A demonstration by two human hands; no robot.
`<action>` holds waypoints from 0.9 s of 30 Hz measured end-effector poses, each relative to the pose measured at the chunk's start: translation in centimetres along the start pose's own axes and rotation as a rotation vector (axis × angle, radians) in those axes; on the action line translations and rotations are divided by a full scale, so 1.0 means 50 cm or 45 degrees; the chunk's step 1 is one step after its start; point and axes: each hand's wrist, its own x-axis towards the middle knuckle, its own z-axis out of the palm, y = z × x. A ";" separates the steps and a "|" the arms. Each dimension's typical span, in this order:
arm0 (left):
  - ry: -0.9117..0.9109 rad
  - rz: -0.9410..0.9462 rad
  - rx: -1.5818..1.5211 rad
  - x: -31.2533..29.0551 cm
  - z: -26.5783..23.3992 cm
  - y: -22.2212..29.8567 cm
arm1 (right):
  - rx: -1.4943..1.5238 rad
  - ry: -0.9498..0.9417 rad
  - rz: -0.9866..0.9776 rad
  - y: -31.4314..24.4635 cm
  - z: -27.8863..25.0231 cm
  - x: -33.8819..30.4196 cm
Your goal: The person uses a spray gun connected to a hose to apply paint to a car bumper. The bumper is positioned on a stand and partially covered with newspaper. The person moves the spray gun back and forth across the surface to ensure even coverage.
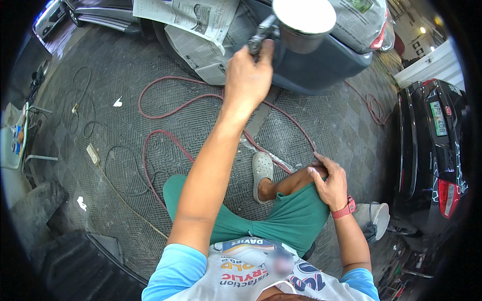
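Note:
My left hand (pixel 248 72) is wrapped round the grip of a spray gun (pixel 261 35) with a round, white-topped paint cup (pixel 304 17). The gun is held out in front of a dark grey car bumper (pixel 321 70), and the cup hides part of it. Newspaper sheets (pixel 208 55) cover the wheel area left of the bumper, and more newspaper (pixel 354 22) wraps the body above it. My right hand (pixel 331 183), with a red watch on the wrist, rests on my bent right knee with nothing in it, fingers stretched out.
A red hose (pixel 150 100) loops over the textured dark floor around my feet. A power strip (pixel 93 154) with its cord lies to the left. A white bucket (pixel 380 220) stands right of my knee, near a black car (pixel 427 145). A silver car (pixel 108 15) is at the far left.

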 end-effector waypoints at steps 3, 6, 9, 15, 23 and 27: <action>0.257 0.069 -0.028 0.000 -0.014 -0.024 | 0.002 0.016 0.009 0.006 -0.001 -0.007; 0.381 0.161 -0.030 -0.006 -0.009 -0.051 | 0.003 0.025 0.011 0.005 -0.003 -0.003; 0.440 0.313 0.026 -0.020 0.028 -0.069 | -0.005 0.018 0.009 0.003 -0.002 0.001; 0.070 0.253 0.039 -0.112 0.094 -0.056 | 0.014 -0.022 0.031 -0.002 -0.002 0.005; 0.385 0.411 0.181 -0.110 0.083 -0.102 | 0.001 0.008 0.030 -0.001 -0.007 0.000; 0.373 0.442 0.175 -0.120 0.091 -0.111 | 0.002 0.005 0.024 0.003 -0.007 0.002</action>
